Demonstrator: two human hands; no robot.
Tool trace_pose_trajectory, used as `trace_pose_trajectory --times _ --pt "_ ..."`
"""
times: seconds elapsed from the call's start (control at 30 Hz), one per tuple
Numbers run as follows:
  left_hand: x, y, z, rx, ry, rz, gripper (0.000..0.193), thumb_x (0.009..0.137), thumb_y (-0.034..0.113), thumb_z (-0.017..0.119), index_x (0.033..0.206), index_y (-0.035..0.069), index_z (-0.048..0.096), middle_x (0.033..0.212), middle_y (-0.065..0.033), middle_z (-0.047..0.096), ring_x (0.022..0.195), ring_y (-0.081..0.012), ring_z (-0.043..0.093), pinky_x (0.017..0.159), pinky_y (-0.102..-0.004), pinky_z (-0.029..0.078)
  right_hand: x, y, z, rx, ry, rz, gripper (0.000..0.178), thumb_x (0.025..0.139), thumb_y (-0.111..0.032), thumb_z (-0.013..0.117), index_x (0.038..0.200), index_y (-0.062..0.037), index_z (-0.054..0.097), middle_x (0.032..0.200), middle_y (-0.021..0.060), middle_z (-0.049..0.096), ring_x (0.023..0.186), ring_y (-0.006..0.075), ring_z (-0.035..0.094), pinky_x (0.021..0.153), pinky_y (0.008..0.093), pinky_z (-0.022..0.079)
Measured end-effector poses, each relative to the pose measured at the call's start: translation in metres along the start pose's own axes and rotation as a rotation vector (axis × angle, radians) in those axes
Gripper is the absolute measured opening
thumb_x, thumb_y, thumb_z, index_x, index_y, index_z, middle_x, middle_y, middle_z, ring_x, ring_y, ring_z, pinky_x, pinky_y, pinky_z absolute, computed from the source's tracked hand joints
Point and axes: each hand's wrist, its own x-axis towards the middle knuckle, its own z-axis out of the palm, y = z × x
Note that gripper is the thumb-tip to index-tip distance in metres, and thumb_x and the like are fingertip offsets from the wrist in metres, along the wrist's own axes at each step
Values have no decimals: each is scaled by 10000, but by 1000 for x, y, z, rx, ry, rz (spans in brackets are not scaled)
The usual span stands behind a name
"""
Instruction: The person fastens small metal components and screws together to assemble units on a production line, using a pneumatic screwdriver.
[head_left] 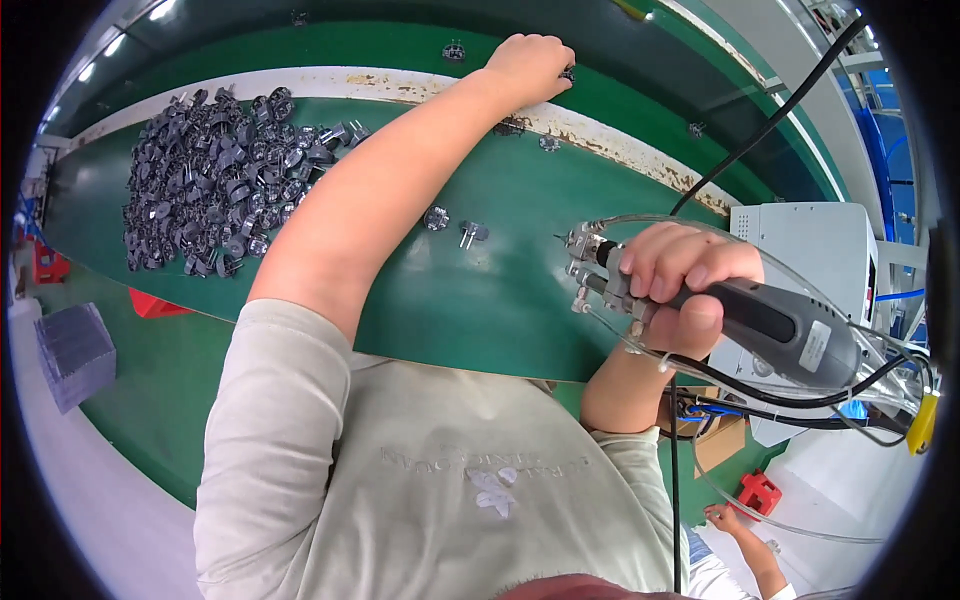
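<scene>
My left arm stretches across the green bench to the green strip beyond the worn white rail. There my left hand point(530, 68) is closed, with a small dark plug part at its fingertips, mostly hidden by the fingers. My right hand point(690, 270) is wrapped around a grey and black powered screwdriver point(780, 320). Its metal tip and clear hoses point left over the bench. Between my arms lie a round dark plug part point(436, 218) and a grey plug part with metal pins point(473, 234). A large heap of similar plug parts point(215, 180) covers the bench's left side.
The worn white rail point(640, 160) runs along the bench's far edge. Single parts lie beyond it, one plug part point(454, 51) among them. A light grey machine box point(810, 240) stands at right, near black cables. Another person's hand point(722, 517) shows at lower right.
</scene>
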Motion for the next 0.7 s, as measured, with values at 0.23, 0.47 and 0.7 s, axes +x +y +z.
trace_pose_trajectory --times 0.23,0.47,0.7 --pt "-132 66 -74 -215 -123 281 254 767 263 757 945 93 692 940 -82 653 976 -289 604 883 -425 454 1 -11 -10 -59 -27 33 217 915 -228 627 917 -74 473 638 54 533 513 197 523 536 378 489" --pt "-184 78 -63 -234 -98 234 303 726 271 805 959 102 710 960 -25 617 980 -232 577 884 -385 438 -2 -2 3 -33 -9 71 253 866 -176 715 900 -58 494 642 51 539 510 183 526 533 363 500" --pt "-186 67 -61 -290 -87 258 269 722 269 814 933 121 738 950 -5 607 960 -212 568 865 -373 431 -4 9 8 30 9 78 285 823 -92 794 868 -33 519 633 51 554 511 180 534 522 343 508"
